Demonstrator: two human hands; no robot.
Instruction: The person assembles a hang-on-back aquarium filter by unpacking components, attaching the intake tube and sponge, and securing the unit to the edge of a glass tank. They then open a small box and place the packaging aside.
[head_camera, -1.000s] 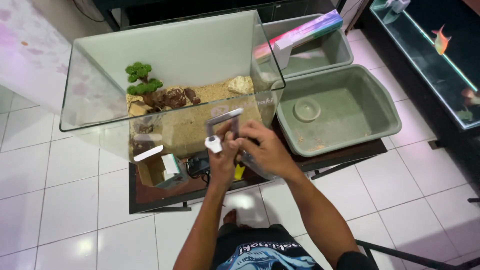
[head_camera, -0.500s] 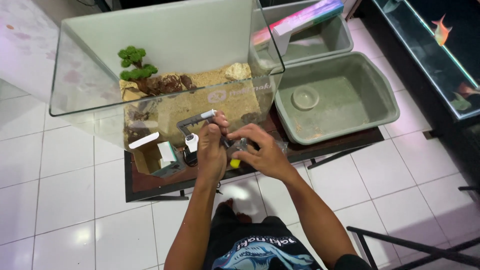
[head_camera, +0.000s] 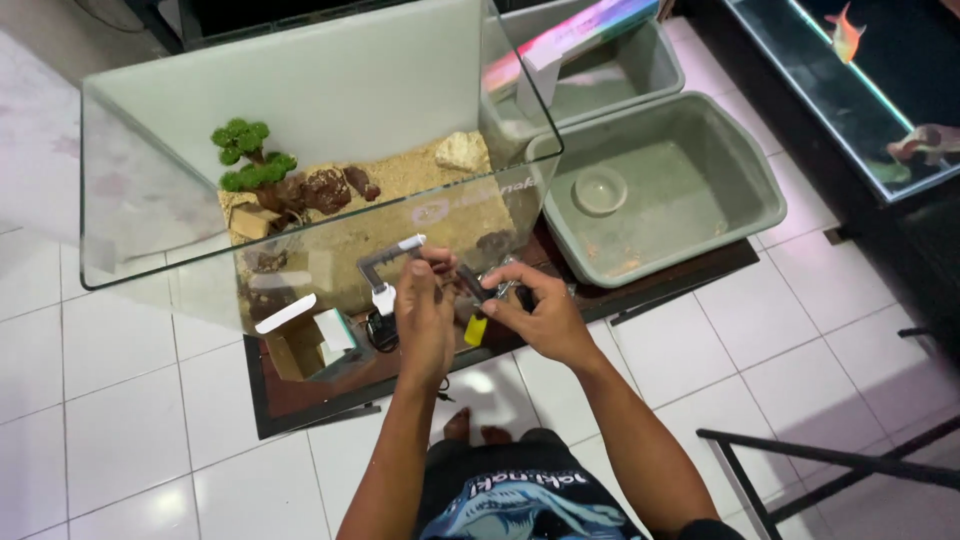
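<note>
**Bent Grey Fitting Being Held Before a Glass Tank**

A grey L-shaped pipe fitting (head_camera: 385, 264) is being pinched by the left hand (head_camera: 425, 318), its grip pressed together on it. The fitting is being kept just in front of the glass tank (head_camera: 300, 150), above the dark counter (head_camera: 330, 385); its long arm is being pointed left and slightly down, its short leg downward. A dark tool with a yellow tip (head_camera: 474, 312) is being pinched by the right hand (head_camera: 540, 315), its axis running up and left toward the fitting. A grey tub (head_camera: 680, 200) is sitting to the right.
</note>
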